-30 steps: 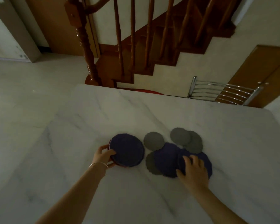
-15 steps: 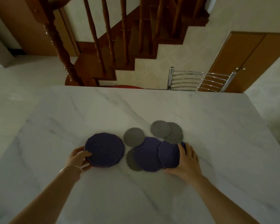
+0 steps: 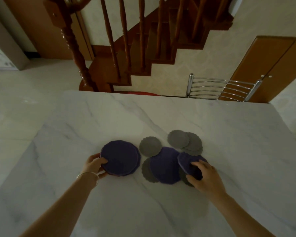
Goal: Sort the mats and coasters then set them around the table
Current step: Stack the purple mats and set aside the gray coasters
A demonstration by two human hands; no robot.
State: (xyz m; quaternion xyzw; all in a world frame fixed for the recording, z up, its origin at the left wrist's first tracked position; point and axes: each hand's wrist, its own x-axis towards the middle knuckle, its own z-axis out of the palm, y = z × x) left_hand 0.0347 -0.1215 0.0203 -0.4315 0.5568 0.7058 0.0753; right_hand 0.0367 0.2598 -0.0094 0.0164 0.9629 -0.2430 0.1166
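Note:
On the white marble table (image 3: 161, 117) lies a stack of round purple mats (image 3: 120, 158); my left hand (image 3: 95, 164) grips its left edge. To the right, a single purple mat (image 3: 164, 164) lies flat over a grey scalloped coaster (image 3: 146, 170). My right hand (image 3: 203, 175) grips another purple mat (image 3: 186, 161) and tilts its near edge up off the table. One grey coaster (image 3: 149, 145) lies alone, and a few overlapping grey coasters (image 3: 185, 140) lie behind the right-hand mat. A dark coaster edge peeks out under my right hand.
A chrome chair back (image 3: 220, 89) stands at the table's far edge on the right. A wooden staircase with turned balusters (image 3: 126, 48) rises beyond. A wooden cabinet door (image 3: 272, 69) is at far right. A red object (image 3: 140, 94) shows past the far edge.
My right hand has curled around the rightmost purple mat and lifted its edge from flat. The left hand stays on the purple stack. The camera view has shifted slightly.

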